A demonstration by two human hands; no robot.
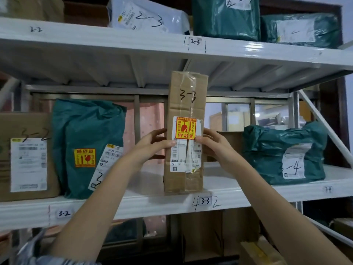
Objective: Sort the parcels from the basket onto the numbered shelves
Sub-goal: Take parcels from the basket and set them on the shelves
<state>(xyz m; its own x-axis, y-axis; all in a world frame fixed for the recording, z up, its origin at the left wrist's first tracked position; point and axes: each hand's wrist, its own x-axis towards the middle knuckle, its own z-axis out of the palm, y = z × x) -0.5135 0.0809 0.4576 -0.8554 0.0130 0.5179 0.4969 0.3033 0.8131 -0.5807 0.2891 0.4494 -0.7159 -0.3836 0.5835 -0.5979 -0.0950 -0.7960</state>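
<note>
A tall brown cardboard parcel marked "3-3" stands upright on the white middle shelf, just above the shelf tag "3-3". It carries a white shipping label and an upside-down red and yellow fragile sticker. My left hand grips its left side with the thumb on the front label. On its right side my right hand holds it the same way. The basket is out of view.
On the same shelf stand a brown box marked "3-2", a green bag with a fragile sticker and a green bag marked with a 4. The upper shelf holds a white bag marked "2-3" and green bags.
</note>
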